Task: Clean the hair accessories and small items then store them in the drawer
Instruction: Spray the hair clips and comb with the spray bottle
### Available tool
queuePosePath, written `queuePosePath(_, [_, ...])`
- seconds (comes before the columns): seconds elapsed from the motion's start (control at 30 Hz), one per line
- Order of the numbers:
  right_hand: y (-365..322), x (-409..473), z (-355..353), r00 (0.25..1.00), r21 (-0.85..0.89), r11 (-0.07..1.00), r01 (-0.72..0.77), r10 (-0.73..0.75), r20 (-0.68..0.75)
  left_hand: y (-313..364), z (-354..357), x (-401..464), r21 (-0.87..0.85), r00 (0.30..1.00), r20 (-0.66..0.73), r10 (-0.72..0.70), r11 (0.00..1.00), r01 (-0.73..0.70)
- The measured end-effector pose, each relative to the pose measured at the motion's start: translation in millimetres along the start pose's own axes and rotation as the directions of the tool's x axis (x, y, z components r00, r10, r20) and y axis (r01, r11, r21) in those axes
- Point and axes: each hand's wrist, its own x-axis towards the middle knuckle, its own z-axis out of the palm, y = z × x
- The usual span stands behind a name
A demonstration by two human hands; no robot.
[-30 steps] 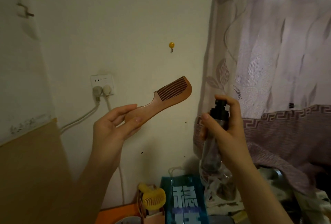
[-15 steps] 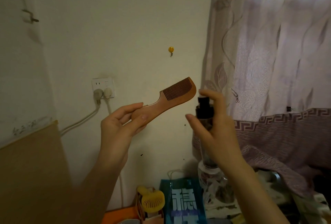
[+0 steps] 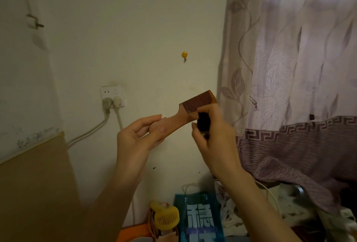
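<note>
A brown wooden comb (image 3: 190,109) with a long handle is held up in front of the wall, teeth end pointing up and right. My left hand (image 3: 138,135) grips its handle between thumb and fingers. My right hand (image 3: 216,141) grips a small spray bottle with a black pump top (image 3: 203,122), held just below and in front of the comb's teeth. A finger lies over the pump top. Most of the bottle's body is hidden inside my right hand.
A wall socket (image 3: 113,94) with two plugs and trailing cables is behind my left hand. A patterned curtain (image 3: 289,87) hangs at right. Below stand a yellow hand fan (image 3: 167,216), a teal paper bag (image 3: 200,218), and a brown board (image 3: 34,183) at left.
My right hand has carried the spray bottle leftward and up, from beside the curtain to right against the comb's teeth. My left hand with the comb has barely shifted.
</note>
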Motion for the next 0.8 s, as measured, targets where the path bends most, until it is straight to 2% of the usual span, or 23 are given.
queuePosePath(0.1, [5,-2,-4,1.000,0.011,1.000,-0.017,0.017,-0.006,-1,-1,1,0.000,1.000,-0.001,-0.008,1.000,0.008])
queuePosePath(0.27, [11,-5,-19,0.999,0.125,0.992,-0.034,0.033,0.008,-2,-3,2,-0.023,1.000,-0.009,-0.018,1.000,0.018])
queuePosePath(0.5, [30,0,-36,0.984,0.104,0.984,-0.143,0.153,-0.089,-4,-3,-1,-0.055,0.999,-0.004,-0.032,0.998,0.032])
queuePosePath(0.8, [31,3,-41,0.981,0.103,0.979,-0.177,0.184,-0.062,-7,-4,-2,-0.070,0.999,0.006,-0.050,0.996,0.050])
